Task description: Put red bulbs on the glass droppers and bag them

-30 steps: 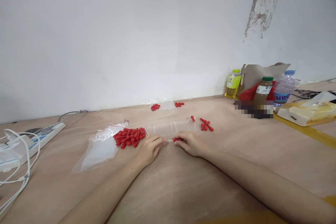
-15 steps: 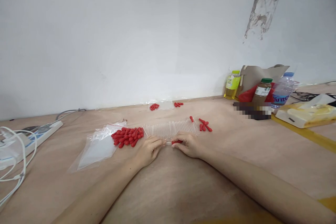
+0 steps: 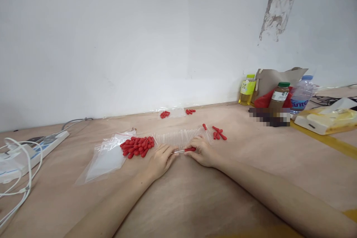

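Between finger and thumb, my left hand (image 3: 164, 159) pinches a clear thin tube (image 3: 180, 151). My right hand (image 3: 203, 151) is closed on a red rubber bulb (image 3: 190, 149) at the tube's right end; how far the tube sits inside it is hidden by the fingers. Just beyond both hands lies a row of clear tubes (image 3: 178, 137), side by side. One red bulb (image 3: 204, 126) is at the upper right end of that row. A heap of red bulbs (image 3: 136, 146) rests left of it, and several loose bulbs (image 3: 219, 134) lie to its right.
Clear zip bags (image 3: 104, 161) lie left of the heap. Small bags with red bulbs (image 3: 164, 114) are by the wall. A power strip (image 3: 50, 150) with white cables is at far left. Bottles (image 3: 247, 91), a grey bag (image 3: 272, 78) and a tissue pack (image 3: 325, 122) stand right.
The right fingers have shifted slightly on the bulb, and more of the red bulb and the clear tube shows between the hands. The whole view has moved a little.
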### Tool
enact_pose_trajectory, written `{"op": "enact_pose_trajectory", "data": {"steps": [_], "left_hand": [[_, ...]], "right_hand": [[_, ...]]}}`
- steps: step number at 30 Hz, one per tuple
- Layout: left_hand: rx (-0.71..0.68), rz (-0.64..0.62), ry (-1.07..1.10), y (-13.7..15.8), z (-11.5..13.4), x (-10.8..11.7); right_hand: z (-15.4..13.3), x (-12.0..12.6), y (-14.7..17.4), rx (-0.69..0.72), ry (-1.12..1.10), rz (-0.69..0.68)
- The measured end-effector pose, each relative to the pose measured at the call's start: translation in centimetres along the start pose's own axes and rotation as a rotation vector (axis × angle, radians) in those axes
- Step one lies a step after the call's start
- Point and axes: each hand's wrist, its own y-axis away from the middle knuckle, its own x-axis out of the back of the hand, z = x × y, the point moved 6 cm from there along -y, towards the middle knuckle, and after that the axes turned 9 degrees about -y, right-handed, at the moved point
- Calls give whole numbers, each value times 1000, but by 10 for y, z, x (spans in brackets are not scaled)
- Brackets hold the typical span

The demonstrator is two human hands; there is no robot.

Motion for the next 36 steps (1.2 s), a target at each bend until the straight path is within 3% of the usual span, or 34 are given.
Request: {"op": "enact_pose_trajectory", "data": {"steps": [6,13,30,33,36], "left_hand": [[3,23,-38,9,-7,7],[-21,30,-28,11,-1,7],[-65,11,25,4,6,5],[-10,19,35,2,4,5],[59,54,46,-1,1,6]], "right_hand": [[3,5,4,-31,16,5],[-4,0,6,45,0,-10],[-7,-1,4,79,-12,-48],[-2,0,1,45,-121,-41],[7,0,-4,-102,-388,56]]}}
